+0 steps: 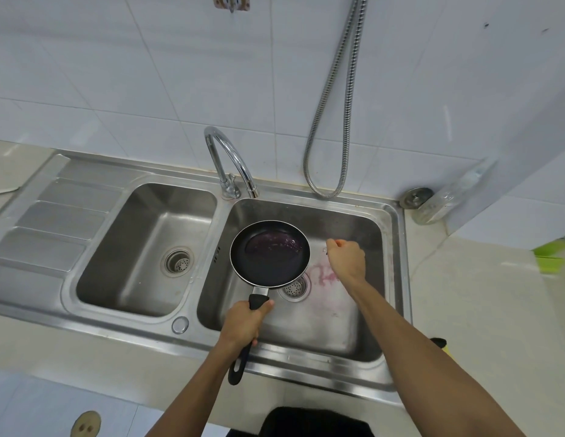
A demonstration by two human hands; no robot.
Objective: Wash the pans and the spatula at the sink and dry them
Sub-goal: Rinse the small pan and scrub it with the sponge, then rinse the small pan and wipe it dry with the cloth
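1. Head view: white glossy wall tiles point(148, 74) fill the background, and a pale stone counter point(483, 310) carries a stainless steel double-bowl sink point(397, 247) with a ribbed draining board point(50, 222) at its left end.
2. A curved chrome tap point(229, 159) stands on the back rim of the sink, between the two bowls, and its spout ends over the back left corner of the right bowl. I see no water stream from it.
3. A flexible metal shower hose point(334, 121) hangs down the wall and loops just above the back rim of the right bowl.
4. The left bowl point(142, 247) holds only its round drain strainer point(178, 261).
5. The small round black non-stick frying pan point(270, 253) is held above the left part of the right bowl, near level, with purple liquid in its far half.
6. The left hand point(243, 323) is clamped around the black handle of the pan, over the front rim of the sink.
7. The right hand point(345, 258) is over the middle of the right bowl, just beside the pan but not touching it; the fingers are curled in, and whether they pinch something small I cannot tell.
8. Pink stains point(325, 274) lie on the bottom of the right bowl, next to its drain strainer point(295, 288), which the pan partly covers.
9. At the back right corner of the sink, a round metal plug point(415, 197) rests on the counter.
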